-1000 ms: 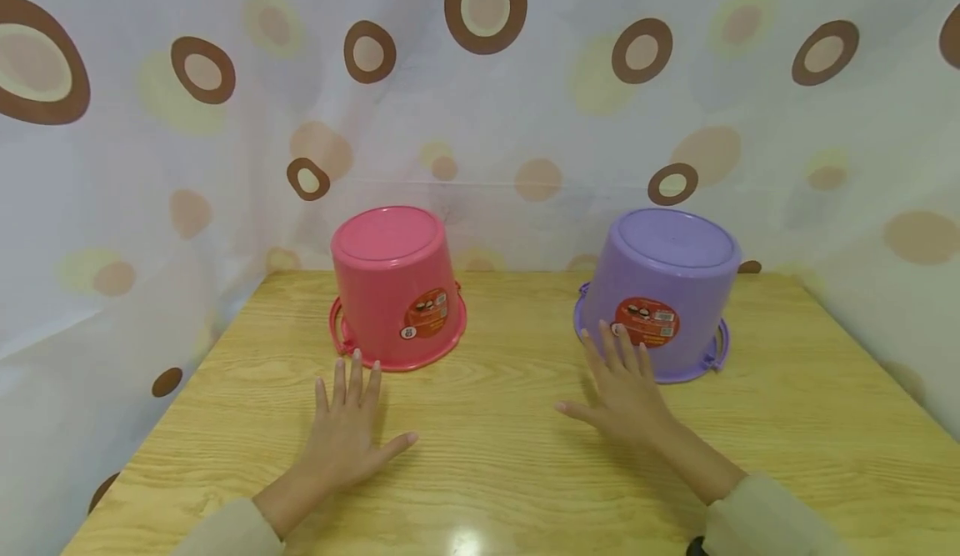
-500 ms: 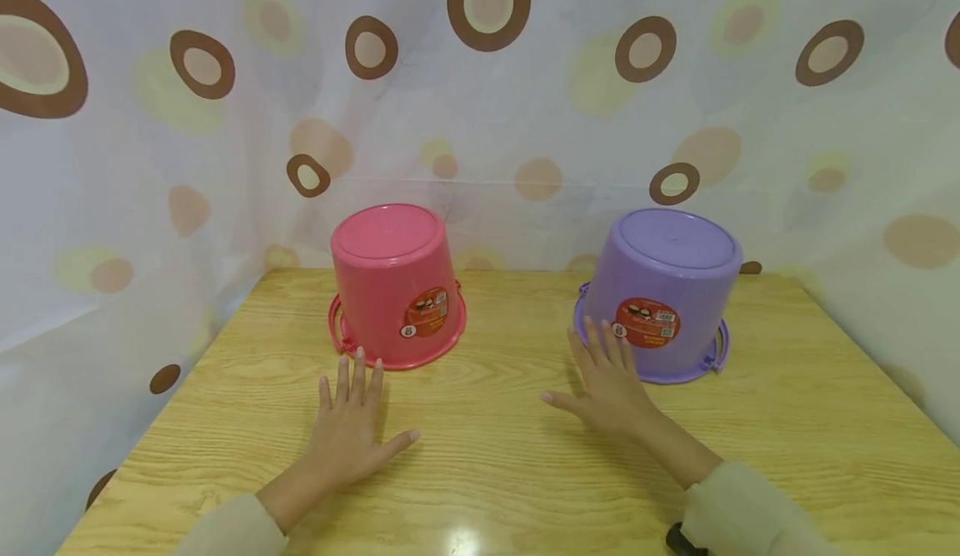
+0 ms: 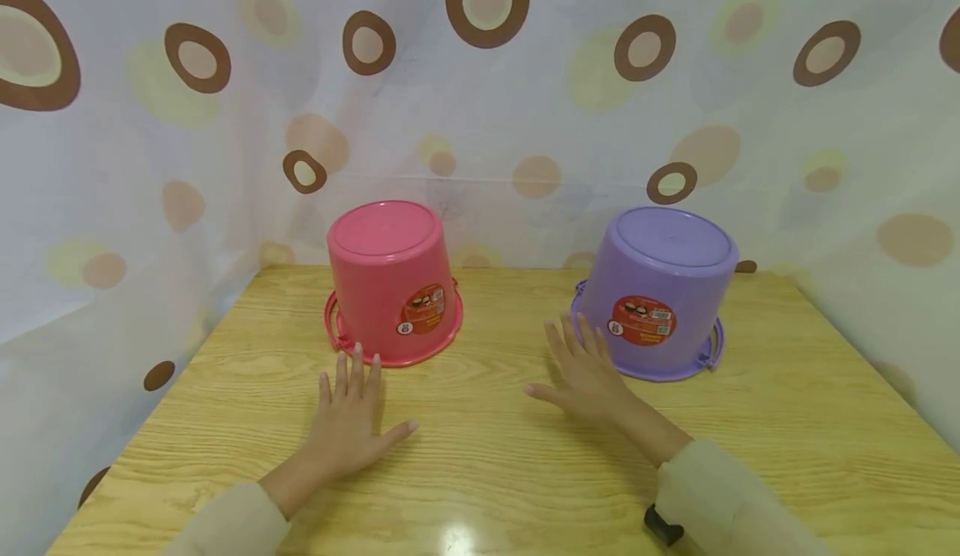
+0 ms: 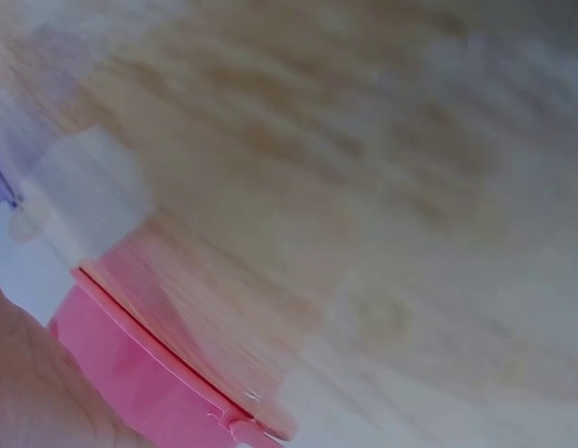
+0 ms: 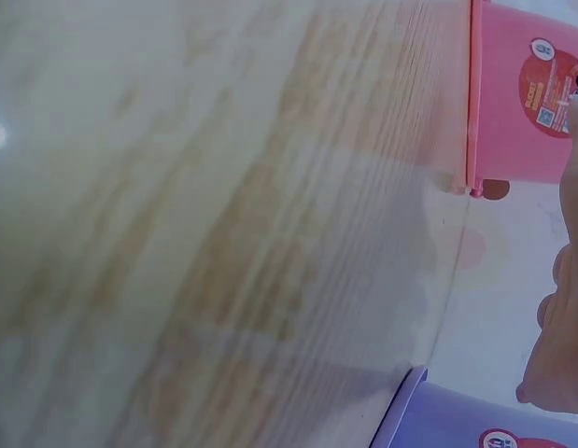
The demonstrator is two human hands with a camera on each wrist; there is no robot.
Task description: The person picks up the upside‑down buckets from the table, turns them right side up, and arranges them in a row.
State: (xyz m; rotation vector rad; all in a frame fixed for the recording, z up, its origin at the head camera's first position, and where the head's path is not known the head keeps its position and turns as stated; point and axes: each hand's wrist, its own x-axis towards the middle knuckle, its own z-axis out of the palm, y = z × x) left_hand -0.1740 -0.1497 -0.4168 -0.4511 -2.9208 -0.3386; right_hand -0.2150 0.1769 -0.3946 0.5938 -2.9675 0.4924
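Note:
In the head view a pink bucket point(image 3: 378, 306) stands upside down at the left, its handle lying at the rim and a red round label on its side. A purple bucket point(image 3: 667, 289), also upside down, stands at the right with a similar label. My left hand point(image 3: 345, 431), fingers spread, is in front of the pink bucket, fingertips close to its rim. With fingers straight and thumb out, my right hand point(image 3: 588, 381) is over the table at the purple bucket's left front, overlapping its rim in this view. Neither hand holds anything.
Both buckets rest on a wood-grain table point(image 3: 480, 406). Behind and along the sides hangs a pale sheet point(image 3: 465, 106) printed with brown and yellow spots. A small black thing point(image 3: 663, 527) shows by the right sleeve point(image 3: 720, 489).
My right hand has moved left, from in front of the purple bucket's label toward its left edge. My left hand and both buckets stay nearly in place; the view shifts slightly.

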